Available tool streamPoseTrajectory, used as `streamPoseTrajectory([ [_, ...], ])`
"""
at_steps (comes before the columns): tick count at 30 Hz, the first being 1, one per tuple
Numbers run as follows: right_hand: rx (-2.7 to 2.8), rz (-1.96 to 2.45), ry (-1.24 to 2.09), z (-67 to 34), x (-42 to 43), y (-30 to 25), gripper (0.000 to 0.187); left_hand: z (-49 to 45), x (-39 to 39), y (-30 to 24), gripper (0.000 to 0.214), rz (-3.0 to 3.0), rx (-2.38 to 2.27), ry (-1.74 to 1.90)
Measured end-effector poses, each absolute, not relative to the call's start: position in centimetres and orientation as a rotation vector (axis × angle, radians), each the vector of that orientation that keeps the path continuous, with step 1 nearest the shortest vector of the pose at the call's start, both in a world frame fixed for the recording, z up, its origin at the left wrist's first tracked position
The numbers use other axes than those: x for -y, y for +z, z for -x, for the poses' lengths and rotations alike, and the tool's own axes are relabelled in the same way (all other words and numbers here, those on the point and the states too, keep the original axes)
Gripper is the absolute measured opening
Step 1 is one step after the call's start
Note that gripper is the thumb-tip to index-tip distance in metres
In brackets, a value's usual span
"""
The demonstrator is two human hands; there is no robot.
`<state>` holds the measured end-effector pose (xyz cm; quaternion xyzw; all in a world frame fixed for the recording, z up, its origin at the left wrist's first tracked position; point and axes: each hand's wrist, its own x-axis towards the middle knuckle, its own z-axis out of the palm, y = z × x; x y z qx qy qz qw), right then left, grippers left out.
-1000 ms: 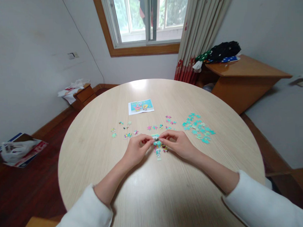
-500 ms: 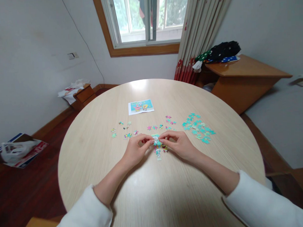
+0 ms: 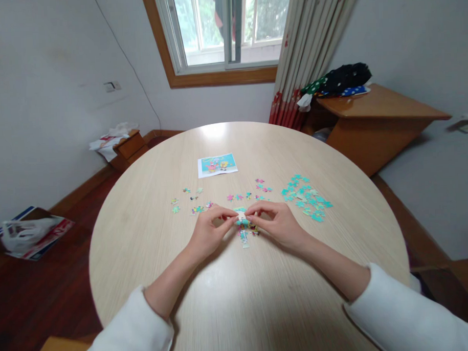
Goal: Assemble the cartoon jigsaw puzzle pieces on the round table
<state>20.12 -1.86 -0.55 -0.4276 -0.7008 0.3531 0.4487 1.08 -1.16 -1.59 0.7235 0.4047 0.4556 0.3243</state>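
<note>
Between the fingertips of both hands is a small pale puzzle piece (image 3: 241, 215). My left hand (image 3: 215, 226) pinches its left side, thumb and forefinger together. On the other side my right hand (image 3: 276, 221) is closed on it in the same kind of pinch. Just below the fingertips lies a joined strip of puzzle pieces (image 3: 244, 237), partly covered by the hands. Loose colourful pieces (image 3: 198, 209) lie beyond my left hand, and pink pieces (image 3: 262, 187) beyond my right.
A printed cartoon picture (image 3: 217, 165) lies farther back on the round table (image 3: 238, 308). A spread of turquoise puzzle pieces (image 3: 307, 196) is at the right. Behind the table stand a wooden desk (image 3: 385, 106) with cloths and a curtain (image 3: 309, 39).
The piece between my fingertips now shows a plain pale face where a drawn one showed before. Both hands stay in nearly the same place.
</note>
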Motion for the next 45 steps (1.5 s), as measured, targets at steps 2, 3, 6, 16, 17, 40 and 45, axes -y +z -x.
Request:
streamPoseTrajectory([
  [2,1.733,1.064,0.88,-20.08,1.89,-0.5,0.012,-1.09,1.16,-1.66,0.012,-1.896,-1.063,1.213],
  [3,1.728,1.071,0.885,-20.06,1.9,-0.49,0.011,-1.09,1.17,-1.7,0.012,-1.892,-1.066,1.224],
  [6,1.701,1.103,0.9,-20.04,1.88,-0.59,0.011,-1.08,1.17,-1.86,0.013,-1.883,-1.078,1.248],
  [16,1.701,1.116,0.901,-20.01,1.87,-0.66,0.015,-1.09,1.26,-1.8,0.014,-1.865,-1.101,1.257],
  [17,1.705,1.114,0.896,-20.0,1.88,-0.61,0.015,-1.11,1.27,-1.75,0.014,-1.862,-1.105,1.251],
  [40,1.735,1.111,0.854,-20.04,2.13,-0.19,0.012,-1.14,1.38,-1.44,0.011,-1.862,-1.136,1.227],
  [45,1.732,1.109,0.866,-20.02,2.08,-0.27,0.012,-1.2,1.47,-1.29,0.013,-1.856,-1.12,1.223],
])
